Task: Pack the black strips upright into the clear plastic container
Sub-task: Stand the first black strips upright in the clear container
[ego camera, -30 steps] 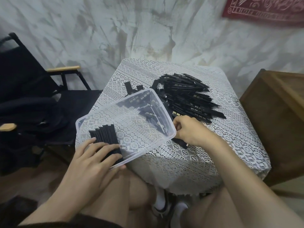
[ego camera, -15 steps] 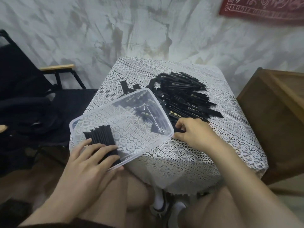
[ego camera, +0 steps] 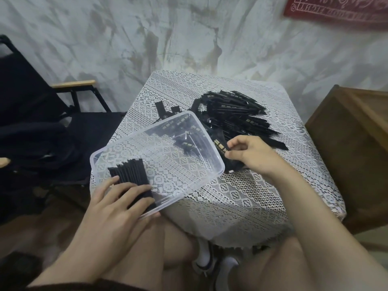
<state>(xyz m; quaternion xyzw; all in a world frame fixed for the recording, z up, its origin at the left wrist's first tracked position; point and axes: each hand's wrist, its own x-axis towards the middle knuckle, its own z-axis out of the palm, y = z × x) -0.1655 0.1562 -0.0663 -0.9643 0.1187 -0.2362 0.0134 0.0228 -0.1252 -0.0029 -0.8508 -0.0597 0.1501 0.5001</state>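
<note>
Your R hand [ego camera: 249, 156] grip pinches one black strip [ego camera: 220, 147] at the pile [ego camera: 237, 114] edge, just R of the clear container [ego camera: 221, 169]. The packed row [ego camera: 132, 171] stands near-L under your flat L hand [ego camera: 117, 206], so I'd carry the strip L, twd you.

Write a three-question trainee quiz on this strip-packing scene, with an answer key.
1. Fill in: the right hand pinches one black ___ at the near edge of the loose pile.
2. The left hand rests on: A) the packed strips in the clear plastic container; B) the loose pile; C) the right hand.
3. True or false: the container is full to its rim.
Key: 1 strip; 2 A; 3 false.
</note>
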